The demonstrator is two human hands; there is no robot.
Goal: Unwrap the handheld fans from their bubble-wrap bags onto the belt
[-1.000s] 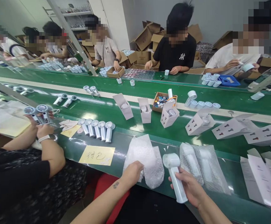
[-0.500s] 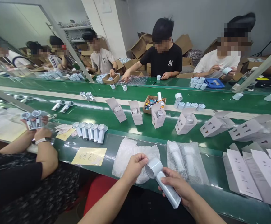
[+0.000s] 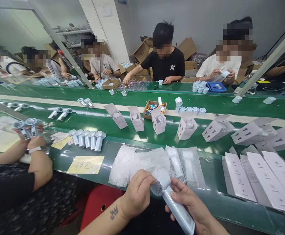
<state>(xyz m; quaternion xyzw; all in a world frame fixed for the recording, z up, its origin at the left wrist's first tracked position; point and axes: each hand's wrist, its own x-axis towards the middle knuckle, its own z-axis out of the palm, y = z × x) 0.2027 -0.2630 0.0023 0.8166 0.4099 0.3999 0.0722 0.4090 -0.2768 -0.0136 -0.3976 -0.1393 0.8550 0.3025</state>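
A light-blue handheld fan [image 3: 178, 207] with a round drum head is tilted in front of me. My right hand [image 3: 190, 202] is wrapped around its handle, thumb on top. Closed beside the head's open end, my left hand [image 3: 139, 192] has its fingertips pressed together at the rim; what they pinch is too small to make out. Behind the head lie flat bubble-wrap bags [image 3: 121, 164]. To their right are two bubble-wrapped fans [image 3: 188, 163] side by side.
Open white boxes [image 3: 188, 129] stand along the green belt, with more white boxes [image 3: 240, 176] at right. Unwrapped fans [image 3: 86, 138] and a yellow paper note [image 3: 86, 164] lie left. A co-worker's hands [image 3: 32, 135] hold two fans. Other people sit across the belt.
The view has shifted a little to the right. My left hand has turned, showing its back, and stays at the fan's head. My right hand still holds the handle.
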